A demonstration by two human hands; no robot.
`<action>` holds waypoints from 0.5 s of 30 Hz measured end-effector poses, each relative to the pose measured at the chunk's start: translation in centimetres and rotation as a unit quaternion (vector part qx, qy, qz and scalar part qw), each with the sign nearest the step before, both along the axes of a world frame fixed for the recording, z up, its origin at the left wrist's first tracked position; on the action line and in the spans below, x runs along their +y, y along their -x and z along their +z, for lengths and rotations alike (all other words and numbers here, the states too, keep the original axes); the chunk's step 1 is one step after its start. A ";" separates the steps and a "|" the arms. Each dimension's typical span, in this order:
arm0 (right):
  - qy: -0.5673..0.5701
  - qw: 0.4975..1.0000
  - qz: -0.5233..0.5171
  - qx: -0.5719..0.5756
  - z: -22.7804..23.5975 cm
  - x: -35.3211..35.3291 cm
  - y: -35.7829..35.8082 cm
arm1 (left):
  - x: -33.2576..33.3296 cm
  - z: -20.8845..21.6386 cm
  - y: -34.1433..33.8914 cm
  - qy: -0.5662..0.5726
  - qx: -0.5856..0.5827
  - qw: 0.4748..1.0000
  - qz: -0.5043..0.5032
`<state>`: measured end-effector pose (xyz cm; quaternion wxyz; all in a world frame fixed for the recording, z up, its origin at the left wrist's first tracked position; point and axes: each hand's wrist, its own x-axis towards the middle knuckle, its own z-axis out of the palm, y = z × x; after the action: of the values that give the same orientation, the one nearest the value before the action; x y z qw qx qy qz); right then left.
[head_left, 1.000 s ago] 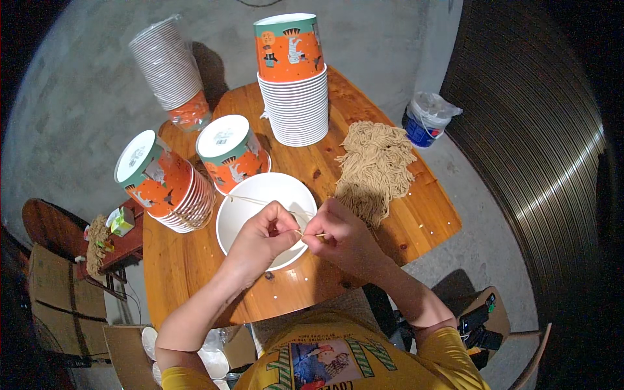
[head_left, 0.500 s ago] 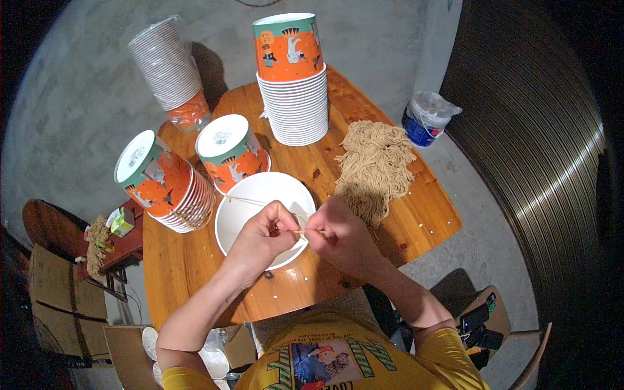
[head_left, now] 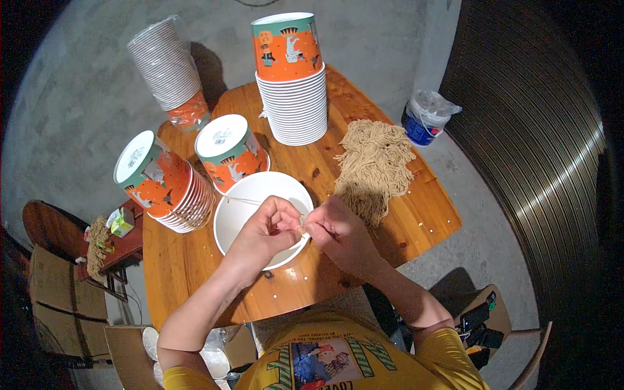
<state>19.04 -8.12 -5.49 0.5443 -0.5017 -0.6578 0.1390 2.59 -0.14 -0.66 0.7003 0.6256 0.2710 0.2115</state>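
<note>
Before me on the table stands a white paper bucket (head_left: 231, 224), its open mouth facing up. A thin beige cord (head_left: 244, 201) runs from the bucket's far left side toward my fingers. My left hand (head_left: 263, 234) pinches the cord above the bucket's right part. Close against it, my right hand (head_left: 344, 240) pinches the cord too, thumb and fingertips pressed together near the right rim. My fingers partly hide the cord's end and the rim there. Just beyond my right hand lies a heap of cut beige cords (head_left: 376, 162).
Upside-down orange and green paper buckets stand in a tall stack (head_left: 292, 107), a left stack (head_left: 159, 179) and a shorter group (head_left: 233, 156) on the wooden table (head_left: 292, 292). Behind is a plastic-wrapped stack (head_left: 166, 65). A blue pail (head_left: 422, 127) sits on the floor.
My right hand has shifted slightly up and its fingers have turned, coming closer to my left fingertips. The left hand and the bucket have barely moved.
</note>
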 end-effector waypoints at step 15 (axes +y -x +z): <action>-0.015 0.985 -0.082 -0.148 -0.3 -0.5 0.0 | -0.1 0.2 -0.1 0.001 0.021 1.000 0.019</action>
<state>19.04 -8.64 -5.77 0.4579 -0.5608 -0.6898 0.0075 2.68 -0.25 -0.41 0.6909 0.6239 0.2980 0.2113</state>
